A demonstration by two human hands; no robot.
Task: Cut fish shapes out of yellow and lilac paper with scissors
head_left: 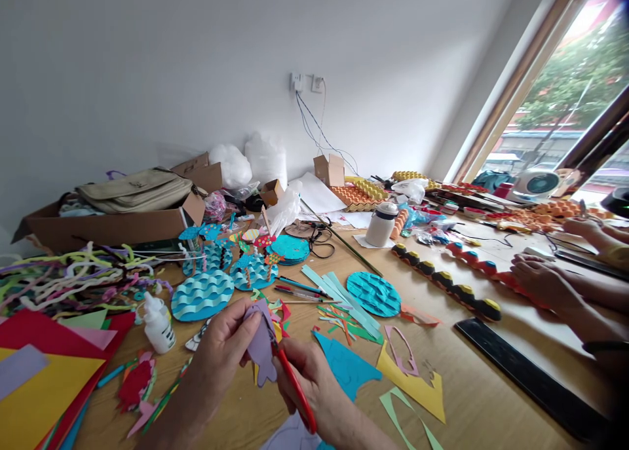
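Observation:
Between thumb and fingers my left hand (223, 345) pinches a piece of purple paper (261, 352), partly cut to a curved outline. My right hand (309, 378) grips red-handled scissors (297, 388), whose blades meet the paper's right edge. Behind the paper, bits of yellow and red paper show, mostly hidden. To the right of my hands lie a blue paper scrap (346, 365) and a yellow offcut (413, 381). Beyond them is a blue disc with wavy strips (202, 295), and a glue bottle (158, 325) stands at the left.
Coloured paper sheets (54, 397) and pipe cleaners (73, 283) cover the left side. A white lidded jar (382, 226) stands farther back. At the right, another person's hands (540, 283) work near painted egg-carton strips (445, 280) and a long black bar (531, 378).

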